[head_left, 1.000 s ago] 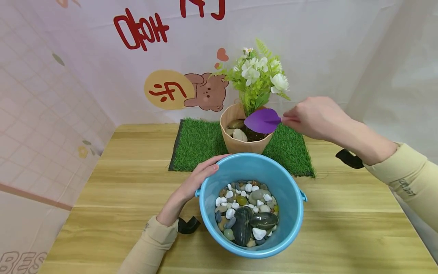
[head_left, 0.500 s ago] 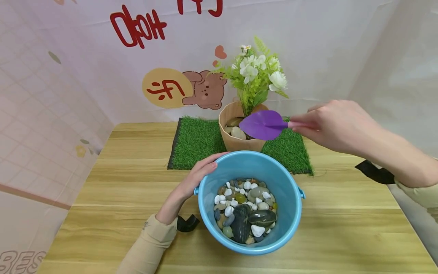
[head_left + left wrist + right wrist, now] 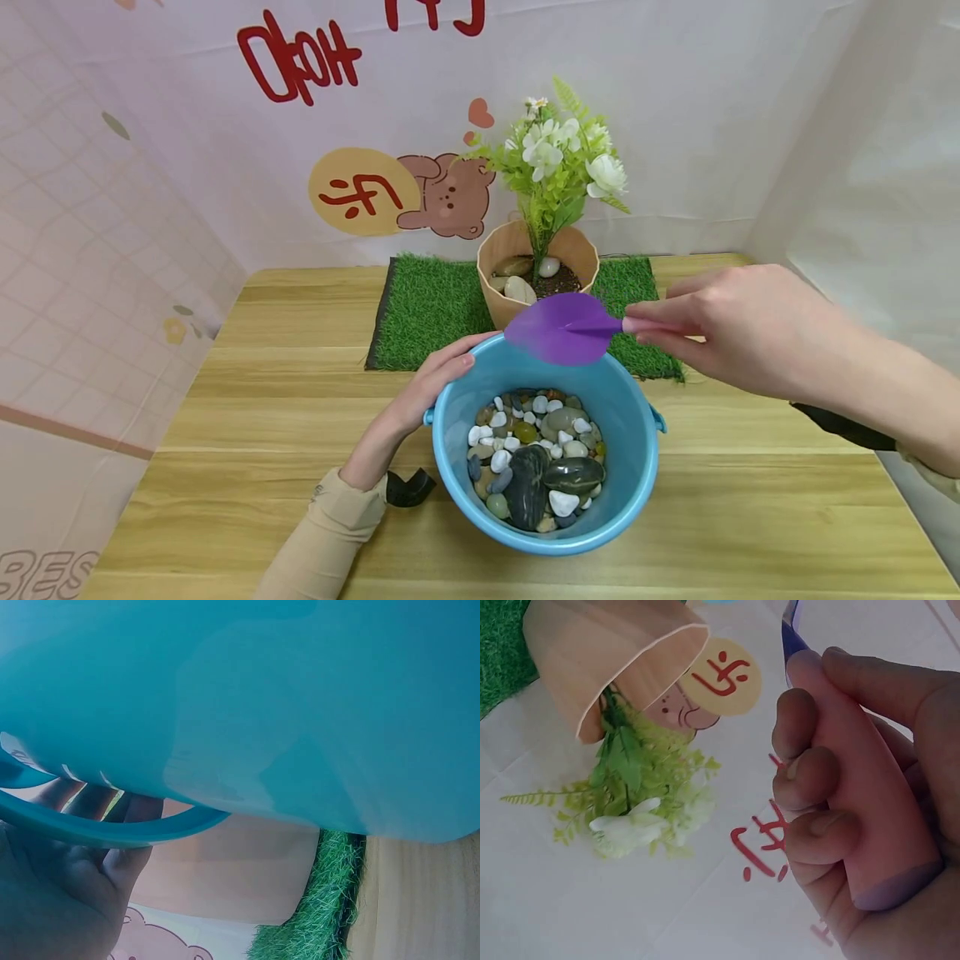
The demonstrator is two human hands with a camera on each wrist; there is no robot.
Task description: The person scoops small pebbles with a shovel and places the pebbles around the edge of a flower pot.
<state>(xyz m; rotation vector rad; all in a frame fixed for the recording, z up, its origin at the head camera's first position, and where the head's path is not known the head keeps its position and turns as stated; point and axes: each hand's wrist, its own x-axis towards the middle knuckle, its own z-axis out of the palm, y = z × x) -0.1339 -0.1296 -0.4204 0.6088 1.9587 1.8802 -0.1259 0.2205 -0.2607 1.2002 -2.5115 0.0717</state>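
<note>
My right hand [image 3: 738, 325] grips the pink handle of a purple trowel [image 3: 558, 329], fingers curled round it in the right wrist view. The leaf-shaped blade hangs over the far rim of a blue bucket [image 3: 648, 483]; no stones show on it. In the bucket lie white pebbles, mixed coloured stones and two large dark stones [image 3: 573, 473]. My left hand [image 3: 420, 392] rests against the bucket's left side, fingers fairly straight along the outer wall and thumb at the rim. The left wrist view shows it near the bucket's hanging handle [image 3: 112, 832].
Behind the bucket a peach flowerpot [image 3: 502, 246] stands on an artificial grass mat [image 3: 435, 317]. It holds white flowers [image 3: 551, 150], dark soil and several larger stones. A printed white cloth [image 3: 675, 125] hangs behind the wooden table [image 3: 285, 400].
My right hand has drawn the trowel from over the flowerpot back towards the bucket. A white stone now shows beside the flower stem. My left hand stays against the bucket.
</note>
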